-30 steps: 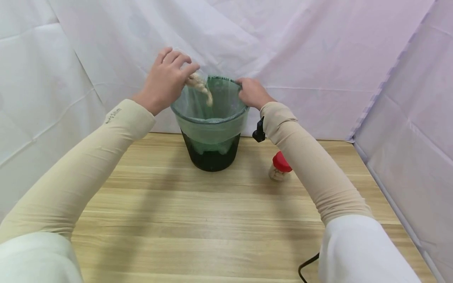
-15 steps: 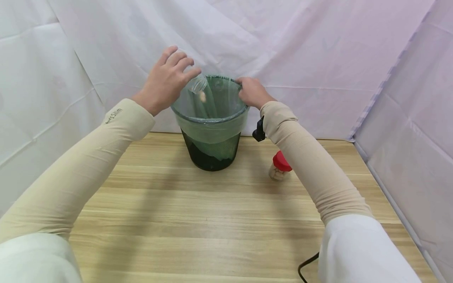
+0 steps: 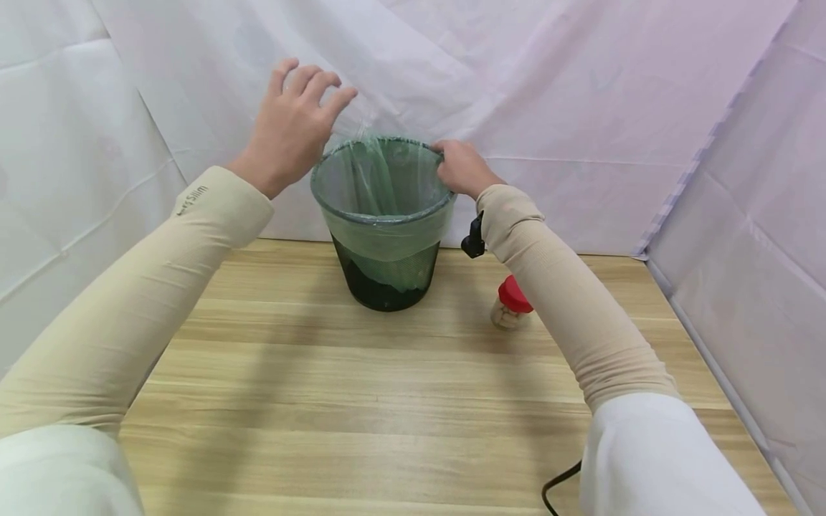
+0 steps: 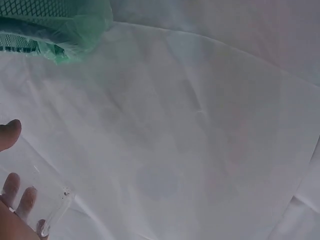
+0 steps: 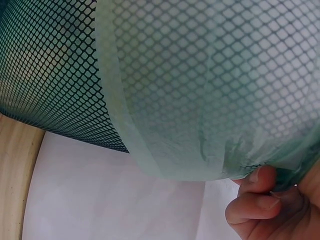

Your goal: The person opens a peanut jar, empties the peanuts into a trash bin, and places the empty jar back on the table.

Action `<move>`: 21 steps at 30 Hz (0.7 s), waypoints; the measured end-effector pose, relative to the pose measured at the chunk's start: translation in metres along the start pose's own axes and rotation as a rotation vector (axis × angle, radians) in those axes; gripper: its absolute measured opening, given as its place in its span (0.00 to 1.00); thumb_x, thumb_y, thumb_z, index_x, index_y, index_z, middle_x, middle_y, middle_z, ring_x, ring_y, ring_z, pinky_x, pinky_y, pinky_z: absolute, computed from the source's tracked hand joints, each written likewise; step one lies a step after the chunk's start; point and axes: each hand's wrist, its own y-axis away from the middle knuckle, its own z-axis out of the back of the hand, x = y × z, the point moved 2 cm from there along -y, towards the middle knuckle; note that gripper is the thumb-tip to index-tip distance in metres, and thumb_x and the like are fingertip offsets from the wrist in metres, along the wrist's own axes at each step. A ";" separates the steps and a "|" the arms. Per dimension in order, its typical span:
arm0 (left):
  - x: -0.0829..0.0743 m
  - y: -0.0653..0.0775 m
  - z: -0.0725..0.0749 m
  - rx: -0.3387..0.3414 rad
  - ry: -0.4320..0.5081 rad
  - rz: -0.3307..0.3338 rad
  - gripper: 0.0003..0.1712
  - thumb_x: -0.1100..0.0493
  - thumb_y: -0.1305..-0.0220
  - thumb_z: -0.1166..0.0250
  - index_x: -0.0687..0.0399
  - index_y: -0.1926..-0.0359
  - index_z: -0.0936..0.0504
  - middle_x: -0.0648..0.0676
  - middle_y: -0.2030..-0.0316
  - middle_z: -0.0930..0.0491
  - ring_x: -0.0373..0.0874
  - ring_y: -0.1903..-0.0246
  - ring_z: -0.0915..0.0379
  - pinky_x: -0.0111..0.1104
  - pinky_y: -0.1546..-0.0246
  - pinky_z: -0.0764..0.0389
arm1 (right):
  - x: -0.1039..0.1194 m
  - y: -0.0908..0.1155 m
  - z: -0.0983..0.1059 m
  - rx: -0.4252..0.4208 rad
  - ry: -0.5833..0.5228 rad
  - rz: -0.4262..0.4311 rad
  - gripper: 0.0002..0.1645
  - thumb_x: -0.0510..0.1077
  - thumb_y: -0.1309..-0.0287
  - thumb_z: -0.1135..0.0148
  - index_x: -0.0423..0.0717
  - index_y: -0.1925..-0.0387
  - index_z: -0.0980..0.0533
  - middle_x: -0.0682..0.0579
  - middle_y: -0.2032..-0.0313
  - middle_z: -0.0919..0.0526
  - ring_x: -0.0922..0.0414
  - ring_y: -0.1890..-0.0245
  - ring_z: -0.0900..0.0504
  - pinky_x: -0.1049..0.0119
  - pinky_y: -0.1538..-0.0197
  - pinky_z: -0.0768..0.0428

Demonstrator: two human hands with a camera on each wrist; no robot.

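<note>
My left hand (image 3: pixel 293 122) holds a clear, see-through jar (image 4: pixel 47 197) above the left side of the waste bin. No contents show in the jar, and its outline is hard to make out in the head view. The black mesh waste bin (image 3: pixel 381 292) stands upright against the back cloth. Over its rim is folded a thin green plastic bag (image 3: pixel 387 238). With curled fingers, my right hand (image 3: pixel 463 170) grips the bin's right rim together with the bag, as the right wrist view confirms. The bottom inside the bin is hidden.
To the right of the bin, a small jar (image 3: pixel 505 315) of pale pieces with a red lid (image 3: pixel 514 294) stands beside my right forearm. White cloth (image 3: pixel 548 86) encloses the back and sides of the wooden table (image 3: pixel 361 401). A black cable (image 3: pixel 560 480) lies at the front.
Pale pieces fell from the clear jar into the bin earlier; none are falling now. My left hand has risen and shifted left with the jar. The right hand stays on the rim.
</note>
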 end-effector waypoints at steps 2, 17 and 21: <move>0.002 -0.001 0.002 0.006 -0.003 0.034 0.25 0.69 0.22 0.43 0.59 0.27 0.24 0.68 0.37 0.20 0.66 0.36 0.25 0.59 0.25 0.32 | -0.001 0.001 0.000 -0.004 -0.002 0.003 0.40 0.30 0.25 0.63 0.45 0.15 0.41 0.44 0.18 0.36 0.63 0.83 0.42 0.68 0.72 0.33; -0.003 0.018 -0.012 0.179 0.095 -0.079 0.28 0.71 0.27 0.34 0.61 0.28 0.25 0.69 0.37 0.20 0.68 0.35 0.25 0.61 0.26 0.28 | 0.001 -0.001 -0.002 0.002 -0.014 -0.008 0.38 0.32 0.23 0.65 0.48 0.15 0.41 0.44 0.18 0.35 0.63 0.83 0.43 0.68 0.72 0.33; -0.005 0.021 -0.015 0.196 0.099 -0.126 0.26 0.77 0.26 0.41 0.59 0.31 0.22 0.69 0.38 0.19 0.68 0.35 0.26 0.59 0.22 0.35 | 0.001 -0.001 -0.002 0.000 -0.017 -0.008 0.38 0.33 0.22 0.65 0.48 0.15 0.42 0.45 0.18 0.35 0.63 0.83 0.43 0.68 0.72 0.33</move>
